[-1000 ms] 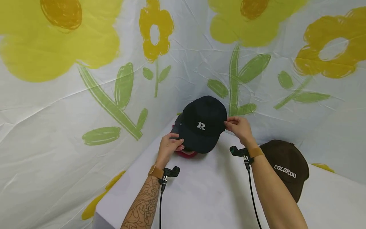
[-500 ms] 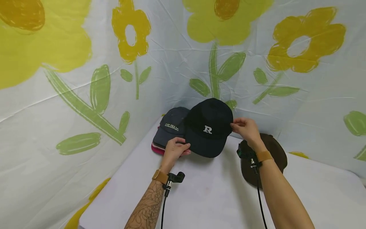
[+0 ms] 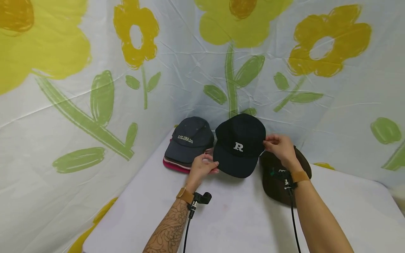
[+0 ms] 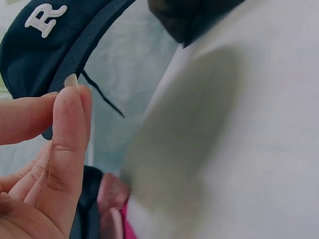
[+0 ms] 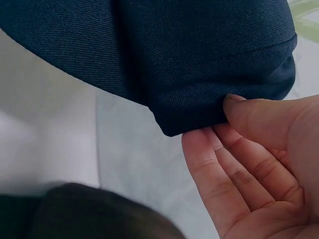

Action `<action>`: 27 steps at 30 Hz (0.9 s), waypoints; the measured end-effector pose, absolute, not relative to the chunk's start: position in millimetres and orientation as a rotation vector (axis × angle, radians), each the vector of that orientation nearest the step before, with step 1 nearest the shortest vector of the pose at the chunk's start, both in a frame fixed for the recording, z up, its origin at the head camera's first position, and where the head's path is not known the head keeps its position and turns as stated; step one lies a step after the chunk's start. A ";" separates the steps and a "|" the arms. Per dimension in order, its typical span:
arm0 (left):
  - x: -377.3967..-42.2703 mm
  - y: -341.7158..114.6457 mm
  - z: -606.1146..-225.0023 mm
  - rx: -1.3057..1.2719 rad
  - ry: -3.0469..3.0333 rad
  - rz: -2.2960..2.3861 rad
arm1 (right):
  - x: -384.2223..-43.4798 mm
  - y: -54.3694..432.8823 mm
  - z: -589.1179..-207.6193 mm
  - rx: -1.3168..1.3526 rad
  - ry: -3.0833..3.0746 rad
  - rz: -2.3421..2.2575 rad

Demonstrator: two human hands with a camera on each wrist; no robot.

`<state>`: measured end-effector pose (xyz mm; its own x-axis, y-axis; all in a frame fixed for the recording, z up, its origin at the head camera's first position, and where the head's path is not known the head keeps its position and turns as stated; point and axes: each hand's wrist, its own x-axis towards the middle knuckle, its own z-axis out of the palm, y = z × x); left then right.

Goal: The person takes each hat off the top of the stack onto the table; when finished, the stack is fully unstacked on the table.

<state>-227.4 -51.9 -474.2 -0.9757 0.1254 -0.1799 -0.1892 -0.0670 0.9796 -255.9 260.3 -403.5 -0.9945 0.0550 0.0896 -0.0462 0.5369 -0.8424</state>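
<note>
A dark navy baseball cap point(image 3: 237, 140) with a white letter R is held up above the table, its front facing the head camera. My left hand point(image 3: 202, 167) pinches the edge of its brim between thumb and fingers, as the left wrist view shows close up. On the other side, my right hand point(image 3: 280, 149) pinches the cap's lower side edge; in the right wrist view the thumb point(image 5: 259, 117) lies on the navy fabric with fingers beneath. Just left of the held cap sits a stack topped by a grey-blue cap point(image 3: 191, 138) lettered COLORADO, with pink and red brims below.
A brown cap point(image 3: 272, 182) lies on the white table point(image 3: 234, 218) at the right, partly hidden behind my right wrist and its camera. White fabric walls point(image 3: 177, 70) with painted yellow flowers meet in a corner behind the table. Cables hang from both wrist cameras.
Both hands have carried the navy cap rightward, off from in front of the stack, so the COLORADO cap now shows fully. The head view has also turned to the right.
</note>
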 end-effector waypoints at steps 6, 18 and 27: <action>-226.9 -39.1 -491.0 -0.074 1.985 2.105 | -254.3 269.7 -423.6 -0.102 -2.702 1.434; -228.6 -33.8 -513.7 -0.159 2.001 2.045 | -264.8 262.1 -448.7 -0.198 -2.796 1.231; -229.9 -26.1 -519.5 -0.192 2.192 1.930 | -272.3 255.9 -459.0 -0.160 -2.831 0.930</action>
<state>-229.9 -26.1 -519.5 -0.9686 0.0428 -0.2449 -0.2375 0.1319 0.9624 -272.3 255.9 -459.0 -0.9820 0.1498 0.1153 0.0523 0.8013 -0.5959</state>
